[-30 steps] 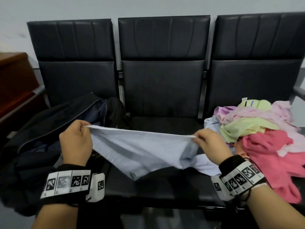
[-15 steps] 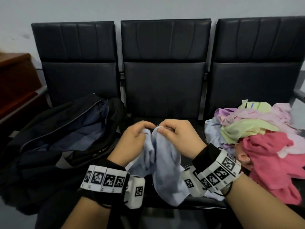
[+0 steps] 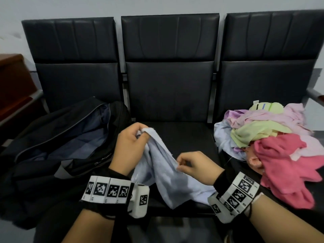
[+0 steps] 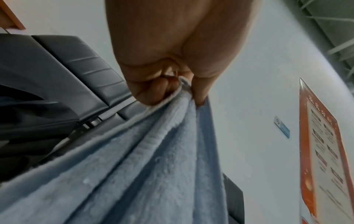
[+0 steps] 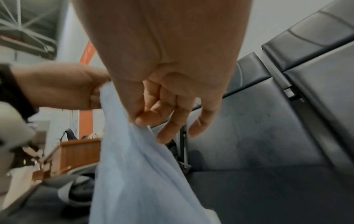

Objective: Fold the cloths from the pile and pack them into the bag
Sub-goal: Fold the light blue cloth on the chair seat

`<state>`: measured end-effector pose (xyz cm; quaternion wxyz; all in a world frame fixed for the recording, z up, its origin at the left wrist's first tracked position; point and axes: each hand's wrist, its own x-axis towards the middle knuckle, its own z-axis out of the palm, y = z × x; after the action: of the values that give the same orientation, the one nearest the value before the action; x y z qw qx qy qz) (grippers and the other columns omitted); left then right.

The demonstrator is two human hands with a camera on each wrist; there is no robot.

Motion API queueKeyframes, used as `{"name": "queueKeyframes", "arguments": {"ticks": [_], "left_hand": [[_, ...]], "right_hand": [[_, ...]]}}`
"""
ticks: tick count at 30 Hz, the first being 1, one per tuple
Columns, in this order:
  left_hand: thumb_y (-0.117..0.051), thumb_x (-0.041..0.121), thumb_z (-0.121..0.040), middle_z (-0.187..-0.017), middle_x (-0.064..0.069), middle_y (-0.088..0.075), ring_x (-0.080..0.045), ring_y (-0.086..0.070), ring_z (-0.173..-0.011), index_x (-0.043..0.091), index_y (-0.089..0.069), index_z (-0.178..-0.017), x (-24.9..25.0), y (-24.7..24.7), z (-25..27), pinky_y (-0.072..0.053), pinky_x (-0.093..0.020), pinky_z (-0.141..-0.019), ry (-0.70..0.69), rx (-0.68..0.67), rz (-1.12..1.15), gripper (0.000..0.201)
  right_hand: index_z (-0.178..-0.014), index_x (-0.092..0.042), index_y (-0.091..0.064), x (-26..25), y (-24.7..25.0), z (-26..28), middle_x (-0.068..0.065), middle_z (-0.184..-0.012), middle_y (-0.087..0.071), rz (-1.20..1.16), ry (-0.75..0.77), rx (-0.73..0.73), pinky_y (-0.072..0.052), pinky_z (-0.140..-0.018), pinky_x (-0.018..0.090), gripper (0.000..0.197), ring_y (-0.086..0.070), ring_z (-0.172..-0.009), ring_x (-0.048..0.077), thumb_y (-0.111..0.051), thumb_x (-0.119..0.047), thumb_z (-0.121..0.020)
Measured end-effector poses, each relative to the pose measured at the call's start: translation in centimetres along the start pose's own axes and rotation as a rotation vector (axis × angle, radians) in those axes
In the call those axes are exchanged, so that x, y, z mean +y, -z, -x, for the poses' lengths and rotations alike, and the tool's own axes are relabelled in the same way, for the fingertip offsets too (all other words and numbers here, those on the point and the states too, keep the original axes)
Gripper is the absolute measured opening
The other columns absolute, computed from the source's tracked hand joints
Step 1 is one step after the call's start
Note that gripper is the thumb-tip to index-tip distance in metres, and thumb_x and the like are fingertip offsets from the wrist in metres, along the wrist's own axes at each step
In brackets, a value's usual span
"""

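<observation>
A light blue cloth (image 3: pixel 164 174) hangs doubled over the middle seat. My left hand (image 3: pixel 138 135) pinches both of its top corners together; in the left wrist view the thumb and curled fingers of that hand (image 4: pixel 180 87) clamp the hem of the cloth (image 4: pixel 153 151). Lower down, my right hand (image 3: pixel 180 165) pinches the cloth's side edge between thumb and forefinger. The right wrist view shows that pinch of the right hand (image 5: pixel 141 122) on the cloth (image 5: pixel 138 166), with the other fingers loose. An open black bag (image 3: pixel 70 142) lies on the left seat. The pile of cloths (image 3: pixel 270 137) sits on the right seat.
Three black padded seats (image 3: pixel 175 88) stand in a row against a pale wall. A brown wooden counter (image 3: pixel 12 88) is at the far left. Pink cloth (image 3: pixel 287 165) from the pile spills toward the right seat's front edge.
The cloth was stretched wide between both hands, then its corners came together. Now my left hand holds both corners and my right hand has dropped down to the side edge.
</observation>
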<state>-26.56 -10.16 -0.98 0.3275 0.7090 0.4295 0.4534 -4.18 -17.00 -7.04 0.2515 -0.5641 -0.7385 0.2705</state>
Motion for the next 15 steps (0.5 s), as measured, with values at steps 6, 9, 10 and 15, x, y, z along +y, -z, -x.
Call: {"name": "queueKeyframes", "arguments": {"ticks": [6,9,10,15], "left_hand": [[-0.059,0.023,-0.094,-0.078,0.001,-0.07,-0.006,-0.063,-0.073,0.019,-0.068,-0.083,-0.8,2.6,-0.9,-0.052,-0.026,-0.068,0.017,0.15,0.075,0.014],[-0.061,0.024,-0.095,-0.076,0.0,-0.07,-0.01,-0.065,-0.07,0.02,-0.07,-0.082,0.2,2.3,-0.7,-0.051,-0.022,-0.063,0.0,0.062,0.056,0.016],[-0.061,0.022,-0.096,-0.075,-0.002,-0.069,-0.014,-0.065,-0.07,0.018,-0.07,-0.081,0.6,2.0,-0.6,-0.052,-0.024,-0.063,-0.003,0.035,0.044,0.017],[-0.061,0.015,-0.095,-0.079,0.0,-0.069,-0.012,-0.066,-0.075,0.018,-0.07,-0.08,2.3,1.9,0.0,-0.052,-0.021,-0.067,-0.083,-0.052,-0.035,0.017]], "right_hand": [[-0.075,-0.015,-0.064,1.2,-0.4,0.6,-0.008,-0.108,-0.065,-0.191,0.007,0.121,-0.051,-0.082,0.028,0.014,-0.063,-0.094,0.006,-0.064,-0.007,-0.086],[-0.097,-0.032,-0.062,-0.3,-0.3,-0.9,-0.017,-0.118,-0.064,-0.354,0.011,0.226,-0.049,-0.092,0.025,0.017,-0.06,-0.111,0.002,-0.067,-0.021,-0.084],[-0.109,-0.037,-0.059,-0.9,-0.4,-1.5,-0.021,-0.121,-0.061,-0.337,0.017,0.223,-0.048,-0.094,0.025,0.027,-0.057,-0.115,0.0,-0.067,-0.028,-0.084],[-0.128,-0.034,-0.056,-3.4,-1.6,-4.3,-0.021,-0.12,-0.059,-0.275,0.124,0.191,-0.049,-0.094,0.022,0.04,-0.056,-0.112,-0.002,-0.065,-0.022,-0.091]]}}
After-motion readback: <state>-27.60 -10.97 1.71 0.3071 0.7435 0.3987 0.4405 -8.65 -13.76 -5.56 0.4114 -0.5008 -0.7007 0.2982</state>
